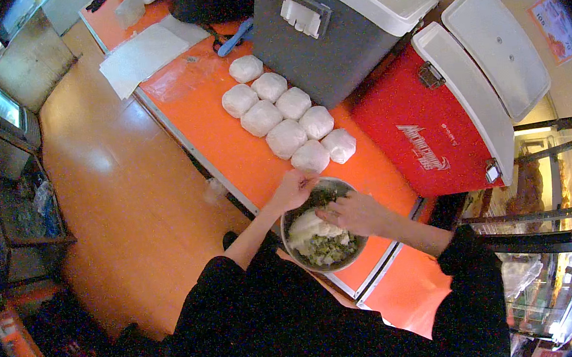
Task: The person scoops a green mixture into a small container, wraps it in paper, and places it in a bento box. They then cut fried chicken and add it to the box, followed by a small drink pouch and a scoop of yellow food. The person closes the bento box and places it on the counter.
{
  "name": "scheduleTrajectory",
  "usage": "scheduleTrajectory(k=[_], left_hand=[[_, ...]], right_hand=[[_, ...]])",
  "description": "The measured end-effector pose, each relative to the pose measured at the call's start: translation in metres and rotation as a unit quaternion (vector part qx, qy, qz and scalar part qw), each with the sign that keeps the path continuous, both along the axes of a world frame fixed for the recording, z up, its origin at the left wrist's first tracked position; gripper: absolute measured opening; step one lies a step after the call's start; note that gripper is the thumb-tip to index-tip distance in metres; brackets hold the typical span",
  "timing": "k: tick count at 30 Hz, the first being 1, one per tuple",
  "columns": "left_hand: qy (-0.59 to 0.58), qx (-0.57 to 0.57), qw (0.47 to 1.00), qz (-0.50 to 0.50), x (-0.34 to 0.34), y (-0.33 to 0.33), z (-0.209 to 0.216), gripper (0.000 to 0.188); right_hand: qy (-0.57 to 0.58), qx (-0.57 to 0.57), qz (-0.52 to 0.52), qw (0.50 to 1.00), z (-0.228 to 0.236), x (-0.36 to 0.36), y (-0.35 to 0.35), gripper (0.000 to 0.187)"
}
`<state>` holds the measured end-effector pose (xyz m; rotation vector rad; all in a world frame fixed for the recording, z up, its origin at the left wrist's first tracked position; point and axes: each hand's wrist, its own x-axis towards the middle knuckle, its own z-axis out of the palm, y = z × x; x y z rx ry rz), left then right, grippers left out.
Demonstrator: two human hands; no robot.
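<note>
A round metal bowl [292, 253] sits at the near edge of the orange table, close to my body. In it lie a smooth white mass [310, 226] and chopped green pieces [323, 248]. My left hand [294, 190] is closed at the bowl's far left rim, its fingertips bent over the edge. From the right, my right hand [357, 214] reaches over the bowl; its fingers curl down at the white mass, and their tips are partly hidden. Just beyond the bowl, several round white wrapped bundles [287, 139] stand close together.
A grey cooler box [336, 55] with a white lid and a red cooler box [427, 129] line the table's right side. White sheets [147, 53], scissors [219, 44] and a blue-handled tool [236, 37] lie farther back. A lit glass case [531, 187] stands at right.
</note>
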<state>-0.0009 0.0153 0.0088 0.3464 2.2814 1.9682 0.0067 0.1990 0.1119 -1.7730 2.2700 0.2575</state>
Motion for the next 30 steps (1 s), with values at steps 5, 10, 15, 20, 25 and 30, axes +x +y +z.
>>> scheduleTrajectory(k=[5,10,15,20,25,30], left_hand=[[0.045,-0.074,0.994,0.061,-0.016,-0.025,0.005,0.019],[0.095,-0.104,0.983,0.116,-0.012,-0.02,0.01,0.017],[0.084,-0.099,0.974,0.188,0.002,-0.01,0.01,0.016],[0.085,-0.127,0.967,0.205,0.013,-0.006,0.01,0.015],[0.059,-0.173,0.959,0.218,0.021,-0.007,0.017,0.014],[0.029,-0.199,0.953,0.228,0.032,-0.006,0.02,0.015]], right_hand=[[0.029,0.022,-0.054,0.998,0.03,0.036,0.036,0.073],[-0.04,0.104,-0.194,0.975,0.072,0.032,0.041,0.058],[-0.118,0.141,-0.345,0.92,0.076,0.03,0.012,0.025],[-0.001,0.053,-0.312,0.949,-0.002,0.027,-0.007,0.016],[0.072,0.021,-0.361,0.93,-0.022,0.015,-0.02,0.015],[0.024,0.057,-0.389,0.919,0.043,0.044,0.015,0.019]])
